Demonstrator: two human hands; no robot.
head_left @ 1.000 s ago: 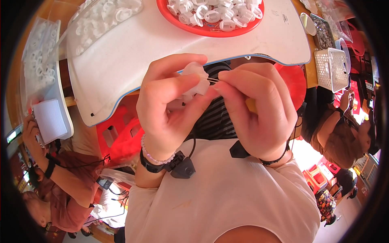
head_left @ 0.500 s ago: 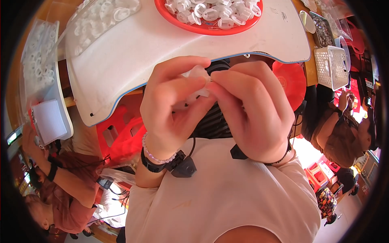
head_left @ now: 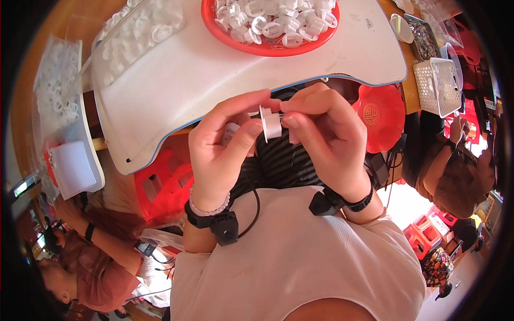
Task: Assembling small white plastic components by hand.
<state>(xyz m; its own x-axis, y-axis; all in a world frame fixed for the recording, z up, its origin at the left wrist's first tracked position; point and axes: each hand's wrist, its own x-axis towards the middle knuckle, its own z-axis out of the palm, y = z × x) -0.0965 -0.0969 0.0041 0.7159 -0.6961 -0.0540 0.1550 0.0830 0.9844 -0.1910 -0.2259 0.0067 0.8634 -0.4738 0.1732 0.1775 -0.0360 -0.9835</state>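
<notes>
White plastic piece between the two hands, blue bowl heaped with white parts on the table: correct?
The bowl is red, not blue, in the head view. The rest holds: the white plastic piece is between the left hand and right hand.

Plastic pcs [head_left: 278,21] in bowl [head_left: 278,52] on tbl [head_left: 214,80], bag [head_left: 142,40] L of bowl, basket [head_left: 428,85] R

Smooth white plastic fitting [head_left: 272,125], its thin pins [head_left: 281,115] perhaps metal; glossy red plastic bowl [head_left: 267,51]; smooth white surface [head_left: 176,91].

Room over white tabletop [head_left: 214,75] beyond left fingers [head_left: 241,101]; red bowl [head_left: 267,51] blocks far middle, clear bag [head_left: 140,43] far left
</notes>
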